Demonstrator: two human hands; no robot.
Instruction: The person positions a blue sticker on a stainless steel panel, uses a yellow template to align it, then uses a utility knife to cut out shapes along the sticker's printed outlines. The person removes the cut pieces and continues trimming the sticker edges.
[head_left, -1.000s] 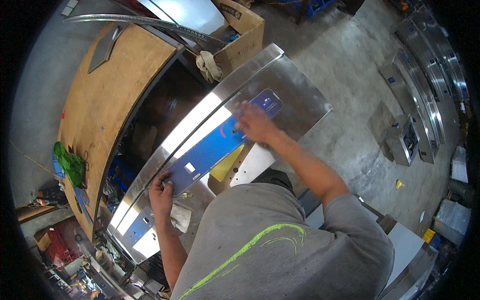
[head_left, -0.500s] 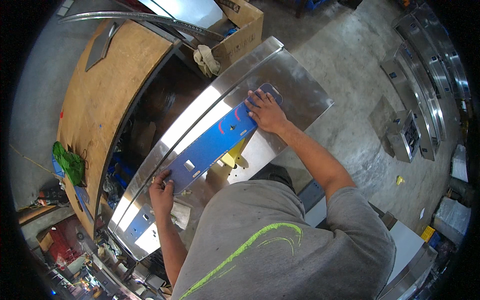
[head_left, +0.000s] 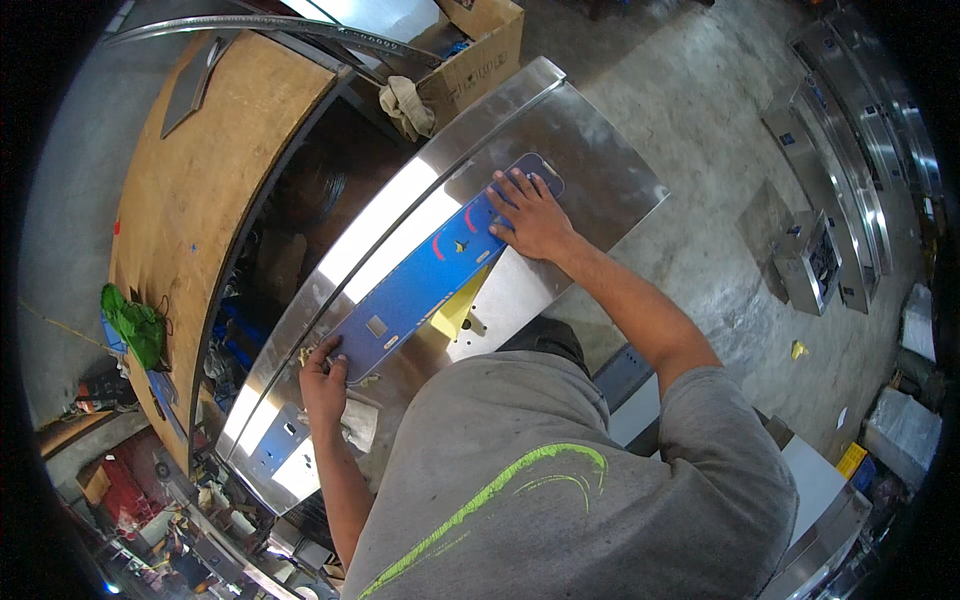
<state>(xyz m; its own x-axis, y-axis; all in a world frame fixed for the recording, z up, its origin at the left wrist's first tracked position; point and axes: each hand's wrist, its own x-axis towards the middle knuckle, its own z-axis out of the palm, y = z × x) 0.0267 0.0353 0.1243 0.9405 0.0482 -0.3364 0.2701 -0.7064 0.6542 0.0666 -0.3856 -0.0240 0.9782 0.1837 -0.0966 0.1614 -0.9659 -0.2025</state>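
A long blue panel (head_left: 400,308) with rounded ends, cut-outs and two red arc marks lies aslant over a shiny sheet-metal body (head_left: 610,170). At its lower left end, my left hand (head_left: 324,388) has thumb and fingers closed at the panel's edge; the fingertips are partly hidden. My right hand (head_left: 540,222) rests palm down on the upper right end, fingers spread. From under the panel's near edge a yellow sheet (head_left: 458,312) sticks out, next to dark holes in the metal. A pale cloth (head_left: 360,424) lies by my left forearm.
To the left stands a curved wooden board (head_left: 235,130) with a green bag (head_left: 133,325) on it. A cardboard box (head_left: 485,65) and a rag (head_left: 407,107) are beyond the metal body. Stainless steel units (head_left: 815,190) stand on the floor at right.
More of the yellow sheet shows under the panel's near edge. My right hand's fingers have shifted slightly on the panel; my left hand stays at its end. The view has moved a little.
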